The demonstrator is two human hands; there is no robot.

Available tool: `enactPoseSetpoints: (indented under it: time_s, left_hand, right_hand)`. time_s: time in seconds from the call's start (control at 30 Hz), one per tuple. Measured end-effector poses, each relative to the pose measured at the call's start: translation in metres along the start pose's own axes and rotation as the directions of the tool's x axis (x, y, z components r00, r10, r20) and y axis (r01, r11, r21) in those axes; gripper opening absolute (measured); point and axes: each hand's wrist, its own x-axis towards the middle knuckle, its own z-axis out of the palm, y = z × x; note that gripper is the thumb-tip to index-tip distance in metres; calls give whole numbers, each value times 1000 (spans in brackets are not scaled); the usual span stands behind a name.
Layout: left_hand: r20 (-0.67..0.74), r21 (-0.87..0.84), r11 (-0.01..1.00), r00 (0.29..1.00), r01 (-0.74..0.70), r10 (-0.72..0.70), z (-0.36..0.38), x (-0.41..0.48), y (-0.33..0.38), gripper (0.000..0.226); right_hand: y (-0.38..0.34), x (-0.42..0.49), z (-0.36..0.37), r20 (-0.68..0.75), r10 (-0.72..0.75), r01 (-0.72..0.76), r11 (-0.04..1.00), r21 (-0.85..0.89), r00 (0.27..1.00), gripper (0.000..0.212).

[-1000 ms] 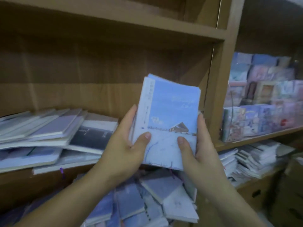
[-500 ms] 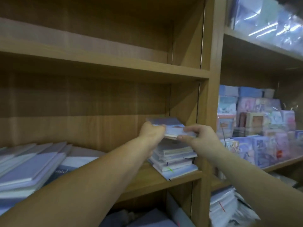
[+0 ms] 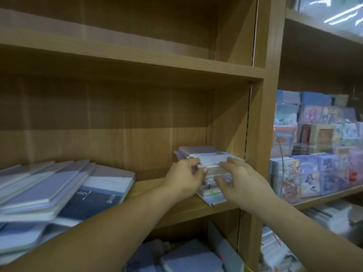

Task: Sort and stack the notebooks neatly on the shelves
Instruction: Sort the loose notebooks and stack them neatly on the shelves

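Wooden shelf (image 3: 192, 210) carries the notebook stack (image 3: 206, 154) in its right corner. Left hand (image 3: 184, 176) and right hand (image 3: 243, 181) curl fingers (image 3: 203, 170) round its front edges, apparently squaring it. Next: nudge the skewed lower notebooks (image 3: 213, 199) flush.

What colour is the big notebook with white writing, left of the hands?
The notebook is dark navy with a white top band, head view.

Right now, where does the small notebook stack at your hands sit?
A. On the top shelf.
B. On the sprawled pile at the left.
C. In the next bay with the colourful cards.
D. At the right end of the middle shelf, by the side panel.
D: the left hand and right hand hold the small stack of notebooks on the middle shelf, close to the right side panel.
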Motion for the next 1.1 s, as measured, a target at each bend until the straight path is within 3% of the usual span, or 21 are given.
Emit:
enactPoseSetpoints:
  time_s: [0.1,0.17,0.27,0.4,0.43,0.53,0.6,0.73,0.87,1.03,1.1]
  left_hand:
    - [19,62,989,991,-135,134,-21,-27,-7,35]
    - [48,149,963,974,-226,221,-42,-60,-15,35]
    - [204,363,855,927,-371,315,-89,-109,-31,28]
    - [185,754,621,976,-215,113,-193,-139,-55,29]
    - [163,780,607,986,-155,42,-218,-144,-63,35]
    - [165,723,689,982,-55,-94,-266,-166,-86,60]
    - [163,706,707,981,-44,-102,-273,-182,-97,69]
    - [78,761,643,996,-84,37,-267,-190,-108,66]
    - [29,800,596,996,-72,82,-259,-186,-114,69]
    - [39,753,653,996,-85,84,-260,-188,-114,54]
    - [42,721,691,999,-47,24,-265,-188,-111,54]
  right_hand:
    - [-18,-11,5,-147,-110,112,994,10,983,48]
    - [-42,-18,14,-225,-189,222,966,135,956,38]
    - [-89,-24,31,-162,-267,308,884,351,950,42]
    - [-145,-32,53,-21,-358,322,811,488,934,47]
    - [-157,-33,59,11,-387,318,773,549,922,52]
    - [-190,-33,74,101,-471,316,720,617,876,91]
    - [-205,-30,80,166,-519,355,750,558,838,99]
    - [-209,-15,73,225,-549,397,780,483,805,98]
    - [-205,-17,61,220,-515,396,816,422,828,83]
    - [-199,-32,48,107,-477,355,769,531,872,23]
    - [-197,-33,40,32,-459,374,761,530,888,10]
